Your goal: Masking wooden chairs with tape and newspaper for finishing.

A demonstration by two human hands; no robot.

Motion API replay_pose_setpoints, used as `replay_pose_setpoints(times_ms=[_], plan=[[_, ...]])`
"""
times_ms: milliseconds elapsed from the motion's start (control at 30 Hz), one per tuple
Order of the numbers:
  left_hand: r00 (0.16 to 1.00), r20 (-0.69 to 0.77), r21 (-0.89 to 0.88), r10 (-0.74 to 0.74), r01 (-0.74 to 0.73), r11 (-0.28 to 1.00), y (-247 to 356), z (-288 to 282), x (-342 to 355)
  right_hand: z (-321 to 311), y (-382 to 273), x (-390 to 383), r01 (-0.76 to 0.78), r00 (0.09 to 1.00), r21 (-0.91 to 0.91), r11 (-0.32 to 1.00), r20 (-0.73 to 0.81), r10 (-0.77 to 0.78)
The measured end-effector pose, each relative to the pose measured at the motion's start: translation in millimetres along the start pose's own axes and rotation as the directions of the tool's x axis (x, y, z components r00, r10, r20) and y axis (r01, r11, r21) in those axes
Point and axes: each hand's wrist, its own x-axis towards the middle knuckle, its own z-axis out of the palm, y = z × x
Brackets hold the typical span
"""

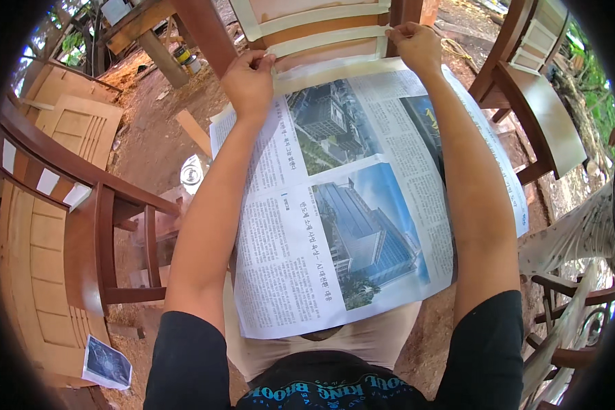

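A dark reddish-brown wooden chair [209, 31] stands before me, pale masking tape [335, 41] running along the rails and sides of its backrest. Newspaper [273, 225] with printed building pictures covers its seat and drapes over the front edge toward my lap. At the left end of the lower tape strip, my left hand [248, 85] is closed, thumb against curled fingers. My right hand [418, 49] pinches at the strip's other end, beside the right chair post [404, 17]. How much tape lies between the fingertips is hidden.
Another brown chair [102, 239] stands close on my left, with pale wooden panels [37, 273] beyond it. A chair with a glossy seat [543, 113] is at the far right. Plastic-wrapped furniture [567, 239] stands nearer. A wooden bench [140, 31] holds the far left.
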Motion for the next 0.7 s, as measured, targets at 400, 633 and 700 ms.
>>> replay_pose_setpoints(times_ms=[400,633,700], plan=[[0.977,-0.114,0.103,0.18,-0.169,0.98,-10.6,6.9,-1.2,26.5,9.8,-1.7,0.067,0.995,-0.001,0.998,-0.08,-0.066],[0.996,-0.075,0.039,0.053,-0.05,0.998,-9.3,5.9,-3.2,32.7,14.2,-3.5,0.092,0.992,0.002,0.996,-0.089,-0.091],[0.996,-0.073,0.041,0.06,-0.057,0.998,-8.0,5.9,-3.0,32.3,14.8,-4.1,0.102,0.99,-0.004,0.995,-0.097,-0.102]])
